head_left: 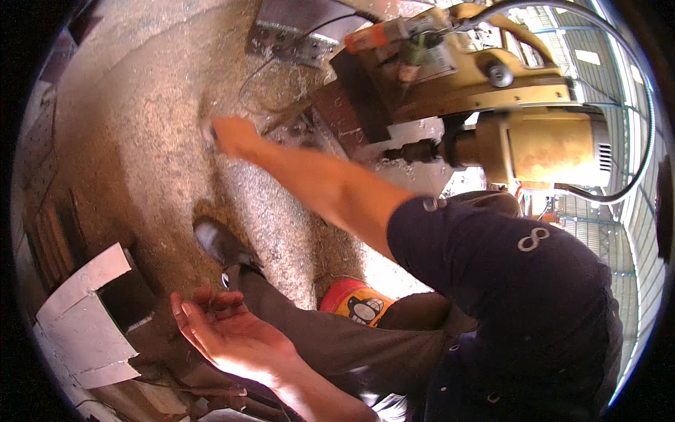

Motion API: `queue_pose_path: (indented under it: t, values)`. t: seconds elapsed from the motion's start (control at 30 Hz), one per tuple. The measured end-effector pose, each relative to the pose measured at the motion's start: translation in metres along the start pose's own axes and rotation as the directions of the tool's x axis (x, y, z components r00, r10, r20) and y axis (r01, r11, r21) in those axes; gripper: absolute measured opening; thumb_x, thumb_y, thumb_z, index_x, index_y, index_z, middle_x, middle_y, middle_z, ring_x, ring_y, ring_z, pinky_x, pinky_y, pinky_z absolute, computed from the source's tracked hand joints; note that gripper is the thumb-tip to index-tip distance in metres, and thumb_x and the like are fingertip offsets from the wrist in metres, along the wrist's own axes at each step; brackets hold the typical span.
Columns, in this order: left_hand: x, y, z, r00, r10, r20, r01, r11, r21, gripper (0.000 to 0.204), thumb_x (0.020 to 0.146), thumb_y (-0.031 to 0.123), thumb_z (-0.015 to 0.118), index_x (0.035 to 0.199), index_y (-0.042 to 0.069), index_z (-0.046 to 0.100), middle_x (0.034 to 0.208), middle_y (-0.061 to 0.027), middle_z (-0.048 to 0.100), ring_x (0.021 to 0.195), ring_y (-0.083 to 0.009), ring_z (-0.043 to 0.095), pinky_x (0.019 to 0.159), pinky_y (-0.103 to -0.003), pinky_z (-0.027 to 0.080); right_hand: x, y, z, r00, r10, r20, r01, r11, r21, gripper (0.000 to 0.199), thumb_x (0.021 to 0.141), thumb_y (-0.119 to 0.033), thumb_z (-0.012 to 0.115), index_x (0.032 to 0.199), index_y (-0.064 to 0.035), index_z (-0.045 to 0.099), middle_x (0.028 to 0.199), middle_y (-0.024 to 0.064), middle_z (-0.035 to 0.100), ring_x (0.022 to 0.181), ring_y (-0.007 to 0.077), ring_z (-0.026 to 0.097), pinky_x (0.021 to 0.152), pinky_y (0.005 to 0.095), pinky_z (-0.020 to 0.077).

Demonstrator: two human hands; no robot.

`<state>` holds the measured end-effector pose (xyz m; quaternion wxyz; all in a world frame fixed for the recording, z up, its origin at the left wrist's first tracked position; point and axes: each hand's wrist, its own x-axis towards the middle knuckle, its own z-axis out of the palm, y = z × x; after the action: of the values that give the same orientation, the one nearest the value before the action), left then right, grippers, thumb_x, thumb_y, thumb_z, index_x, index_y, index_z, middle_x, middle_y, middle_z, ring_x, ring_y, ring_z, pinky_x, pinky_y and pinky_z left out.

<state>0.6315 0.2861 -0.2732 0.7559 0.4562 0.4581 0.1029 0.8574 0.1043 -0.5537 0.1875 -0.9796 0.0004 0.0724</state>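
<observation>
Right hand (232, 135) stretched far over shaving-strewn floor (140, 141) below drill (492, 91), fingers blurred, cannot tell grip; left hand (232, 330) near, palm up, fingers loosely open, empty; shavings (281, 211) thick all over floor, clearing seems barely begun

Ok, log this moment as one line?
right hand: extended over shavings-covered floor, grip unclear | left hand: open, palm up, empty | yellow drilling machine: above

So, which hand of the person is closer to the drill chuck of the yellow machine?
Right. The right hand is stretched out left of the drill chuck, at about its height. The left hand is open, palm up, far below it, near the dark shoe.
</observation>
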Motion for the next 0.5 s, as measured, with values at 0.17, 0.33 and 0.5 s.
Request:
queue_pose_path:
  t: [0.17,0.33,0.5]
  values:
    - [0.008,-0.002,-0.016,0.996,0.067,-0.064,-0.068,0.997,-0.024,0.048,0.101,0.04,0.065,0.135,0.007,0.058,0.106,-0.005,0.06,0.081,-0.0153,0.053,0.078,-0.032,0.045,-0.184,-0.029,-0.034,0.999,-0.005,-0.04,0.008,0.997,0.08,0.027,0.086,-0.022,0.07,0.107,-0.0056,0.065,0.089,0.0183,0.071,0.089,0.0441,0.067,0.08,0.0575,0.0499]
    - [0.012,-0.017,-0.02,0.997,0.073,0.035,-0.074,0.997,0.019,0.051,0.098,0.037,0.07,0.136,0.006,0.056,0.109,-0.0065,0.061,0.089,-0.0171,0.054,0.082,-0.033,0.045,-0.312,-0.002,-0.029,0.958,0.075,0.278,-0.078,0.997,0.001,0.026,0.092,-0.027,0.064,0.107,-0.0068,0.064,0.087,0.019,0.071,0.086,0.0384,0.071,0.077,0.0556,0.0523]
    - [0.008,-0.02,-0.013,0.993,0.027,0.115,-0.028,1.0,0.008,0.051,0.099,0.038,0.069,0.136,0.005,0.056,0.112,-0.0073,0.06,0.089,-0.0184,0.054,0.08,-0.035,0.046,-0.381,0.04,0.021,0.945,0.055,0.324,-0.042,0.998,-0.049,0.03,0.092,-0.025,0.062,0.112,-0.0026,0.059,0.089,0.019,0.072,0.087,0.0411,0.071,0.075,0.0552,0.0538]
